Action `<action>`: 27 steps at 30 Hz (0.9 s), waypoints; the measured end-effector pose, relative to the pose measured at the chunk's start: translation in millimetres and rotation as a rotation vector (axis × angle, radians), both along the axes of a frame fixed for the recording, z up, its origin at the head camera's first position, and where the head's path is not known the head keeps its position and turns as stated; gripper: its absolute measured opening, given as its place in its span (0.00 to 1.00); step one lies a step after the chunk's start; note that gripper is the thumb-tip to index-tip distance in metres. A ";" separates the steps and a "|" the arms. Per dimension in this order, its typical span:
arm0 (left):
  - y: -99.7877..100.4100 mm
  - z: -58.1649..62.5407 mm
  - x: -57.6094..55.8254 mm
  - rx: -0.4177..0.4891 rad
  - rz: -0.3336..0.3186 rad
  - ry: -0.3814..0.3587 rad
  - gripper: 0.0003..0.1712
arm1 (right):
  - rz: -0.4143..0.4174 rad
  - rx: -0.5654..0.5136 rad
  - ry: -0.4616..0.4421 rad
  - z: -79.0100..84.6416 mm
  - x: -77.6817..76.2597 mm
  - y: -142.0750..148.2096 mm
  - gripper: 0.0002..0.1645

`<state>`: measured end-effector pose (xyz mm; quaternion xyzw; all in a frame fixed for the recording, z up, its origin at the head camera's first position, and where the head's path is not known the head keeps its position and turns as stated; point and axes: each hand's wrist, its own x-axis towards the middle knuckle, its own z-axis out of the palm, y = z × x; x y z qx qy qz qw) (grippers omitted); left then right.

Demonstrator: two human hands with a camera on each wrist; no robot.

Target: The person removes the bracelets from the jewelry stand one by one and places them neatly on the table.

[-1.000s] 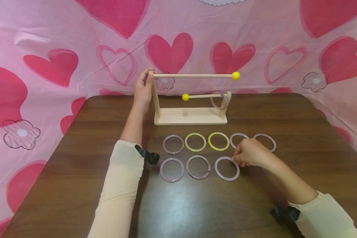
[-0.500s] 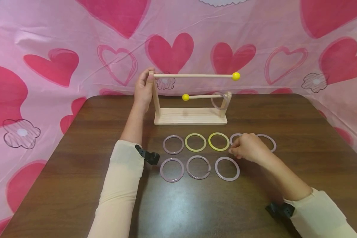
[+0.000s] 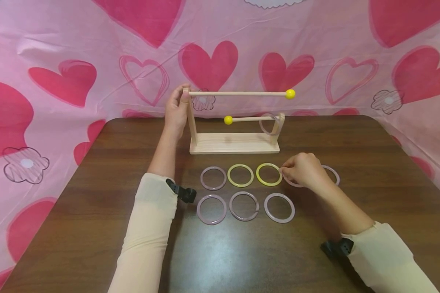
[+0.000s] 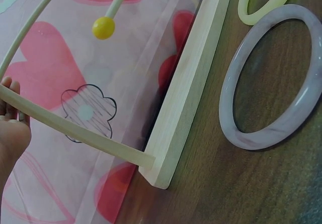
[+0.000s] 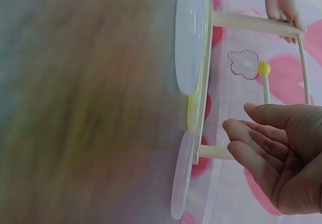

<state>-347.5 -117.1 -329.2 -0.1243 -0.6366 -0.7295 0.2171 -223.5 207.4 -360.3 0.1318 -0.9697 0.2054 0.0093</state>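
Observation:
My left hand grips the top of the left post of a wooden bangle stand. The stand has two bars tipped with yellow balls, and a lavender bangle hangs on the lower bar. Over the back row of bangles on the table, my right hand partly covers one lavender bangle. Its fingertips are right at the edge of a bright yellow bangle. In the right wrist view the right hand's fingers are loosely curved, thumb apart from them, with nothing between.
Several more bangles lie in two rows before the stand, among them a pale yellow bangle and a front-row lavender bangle. Another lavender bangle lies right of my right hand. A pink heart-print cloth hangs behind the table.
My right hand has moved away from the front-right lavender bangle, back and slightly left to the back row. My left hand has stayed on the stand.

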 end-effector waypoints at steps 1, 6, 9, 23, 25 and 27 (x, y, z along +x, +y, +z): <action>-0.1 -0.2 -0.2 -0.001 0.000 0.001 0.24 | -0.006 -0.012 0.001 -0.4 -1.9 0.0 0.09; 0.2 -0.1 0.1 0.000 -0.006 -0.008 0.22 | -0.047 -0.064 0.042 -3.5 -10.3 1.1 0.09; 0.3 0.2 1.0 -0.002 -0.004 -0.015 0.21 | -0.059 -0.068 0.076 -4.6 -14.8 1.6 0.10; 0.2 0.2 -0.6 -0.005 0.003 -0.015 0.19 | -0.139 -0.172 0.262 -6.7 -39.7 1.4 0.14; 0.5 0.6 -0.5 -0.003 0.006 -0.012 0.19 | -0.149 -0.195 0.289 -7.1 -44.3 1.4 0.14; 0.9 0.8 0.1 0.001 0.007 -0.004 0.21 | -0.161 -0.222 0.301 -7.5 -49.5 1.3 0.14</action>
